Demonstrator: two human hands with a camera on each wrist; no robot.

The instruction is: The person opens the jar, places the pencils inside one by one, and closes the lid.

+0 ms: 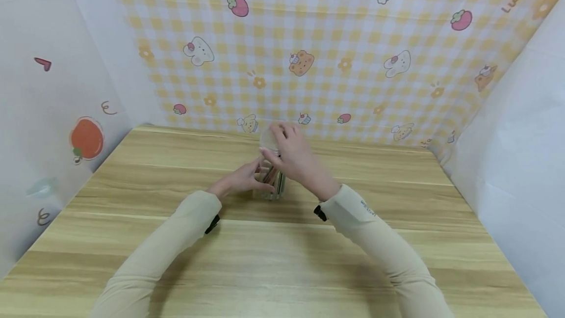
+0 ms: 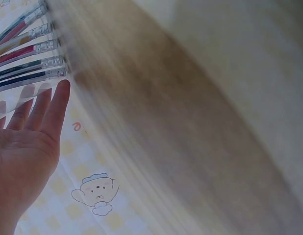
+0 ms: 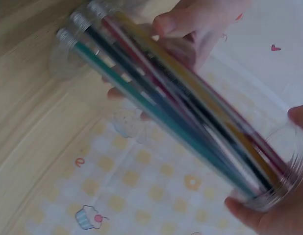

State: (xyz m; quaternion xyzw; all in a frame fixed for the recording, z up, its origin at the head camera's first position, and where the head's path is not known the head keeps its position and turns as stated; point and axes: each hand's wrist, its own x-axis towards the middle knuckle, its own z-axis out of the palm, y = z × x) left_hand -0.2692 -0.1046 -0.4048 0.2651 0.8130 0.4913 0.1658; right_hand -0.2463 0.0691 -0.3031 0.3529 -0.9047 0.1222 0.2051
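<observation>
A clear cylindrical jar (image 1: 278, 196) stands upright on the table, with several coloured pencils (image 3: 156, 100) leaning inside, their silvery ends at the bottom. My left hand (image 1: 243, 179) holds the jar's lower part, thumb on the near side and fingers behind it. In the left wrist view the fingers (image 2: 56, 110) of that hand lie along the clear wall beside the pencils. At the jar's top, my right hand (image 1: 297, 156) grips a clear round lid (image 1: 268, 140) by its edge. Whether the lid is seated on the rim, I cannot tell.
The wood-grain table (image 1: 273, 264) stretches around the jar on all sides. Behind it hangs a yellow checked cloth (image 1: 353, 38) with cartoon prints. White sheets (image 1: 521, 136) close off the left and right sides.
</observation>
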